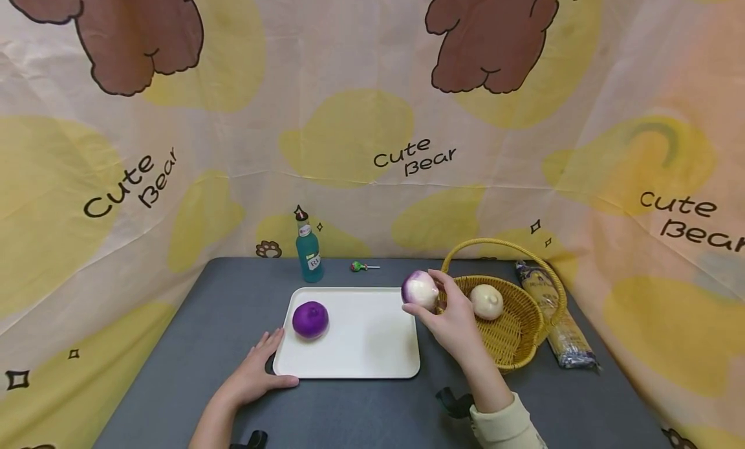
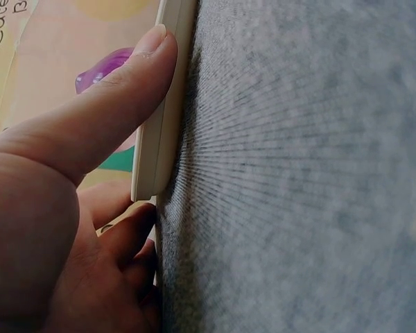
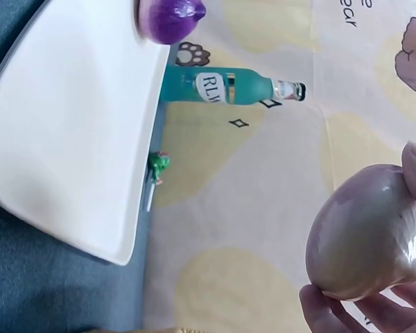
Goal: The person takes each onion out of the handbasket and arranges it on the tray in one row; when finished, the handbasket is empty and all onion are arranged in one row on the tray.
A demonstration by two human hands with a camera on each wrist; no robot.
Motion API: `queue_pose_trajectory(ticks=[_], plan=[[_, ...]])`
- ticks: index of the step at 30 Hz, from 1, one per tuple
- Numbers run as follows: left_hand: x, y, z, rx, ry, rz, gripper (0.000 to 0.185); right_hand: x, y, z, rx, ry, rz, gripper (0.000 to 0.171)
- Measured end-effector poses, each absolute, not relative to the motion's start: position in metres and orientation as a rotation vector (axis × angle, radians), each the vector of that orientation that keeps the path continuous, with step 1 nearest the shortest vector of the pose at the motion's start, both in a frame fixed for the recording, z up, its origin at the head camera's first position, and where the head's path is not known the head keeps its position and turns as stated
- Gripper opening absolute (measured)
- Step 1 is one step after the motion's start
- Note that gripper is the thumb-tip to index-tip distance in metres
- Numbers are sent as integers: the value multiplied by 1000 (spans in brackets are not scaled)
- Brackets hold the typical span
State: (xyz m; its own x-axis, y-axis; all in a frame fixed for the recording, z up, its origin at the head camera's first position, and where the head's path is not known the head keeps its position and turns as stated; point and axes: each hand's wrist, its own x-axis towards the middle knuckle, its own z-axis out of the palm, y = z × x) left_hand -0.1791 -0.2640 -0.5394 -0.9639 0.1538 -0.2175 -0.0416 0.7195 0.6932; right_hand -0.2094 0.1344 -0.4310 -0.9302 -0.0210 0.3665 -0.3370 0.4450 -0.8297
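My right hand (image 1: 456, 319) grips a purple-and-white onion (image 1: 418, 290) between thumb and fingers, held up over the right end of the white tray (image 1: 361, 352). Close up in the right wrist view, the same onion (image 3: 360, 232) looks glossy. On the tray's left side sits a purple onion (image 1: 310, 319). My left hand (image 1: 253, 371) rests at the tray's near left corner, its thumb along the near edge and its fingers by the left edge. In the left wrist view the thumb (image 2: 118, 104) lies against the tray's rim (image 2: 168, 132).
A yellow wicker basket (image 1: 532, 339) with a tall handle stands right of the tray, holding a white onion (image 1: 486, 302). Beside it lies a clear-and-blue packet (image 1: 559, 319). Behind the tray are a teal bottle (image 1: 310, 251) and a lollipop (image 1: 357, 266). A printed cloth hangs behind the table.
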Motion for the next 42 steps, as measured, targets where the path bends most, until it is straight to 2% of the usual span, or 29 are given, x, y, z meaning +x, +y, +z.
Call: queue_pose_trajectory(ticks=[10, 27, 42], plan=[[-180, -264, -540, 89, 2663, 1086, 121, -212, 120, -438, 384, -2397, 1359, 75], [-180, -263, -538, 74, 2659, 1088, 121, -219, 94, -441, 460, -2417, 1414, 74], [-179, -263, -538, 80, 2663, 1093, 121, -232, 63, -464, 478, -2489, 1427, 74]])
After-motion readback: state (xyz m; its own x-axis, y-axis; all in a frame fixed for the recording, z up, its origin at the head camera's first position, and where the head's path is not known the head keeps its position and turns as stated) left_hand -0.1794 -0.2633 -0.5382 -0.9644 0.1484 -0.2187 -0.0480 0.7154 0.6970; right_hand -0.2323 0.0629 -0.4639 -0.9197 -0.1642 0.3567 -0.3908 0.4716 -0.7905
